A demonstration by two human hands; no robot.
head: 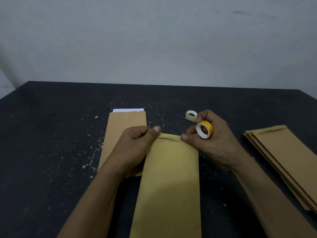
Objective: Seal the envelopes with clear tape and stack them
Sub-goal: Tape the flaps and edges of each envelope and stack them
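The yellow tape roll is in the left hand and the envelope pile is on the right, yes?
No. The head view shows the tape roll in the right hand, not the left. The envelope pile is on the right, as you said.

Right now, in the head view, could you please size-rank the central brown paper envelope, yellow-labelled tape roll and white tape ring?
1. Central brown paper envelope: clearly largest.
2. Yellow-labelled tape roll and white tape ring: alike; the ring lies farther away, so unranked.

Plain workrm: black table (51, 134), grey wall (154, 40)
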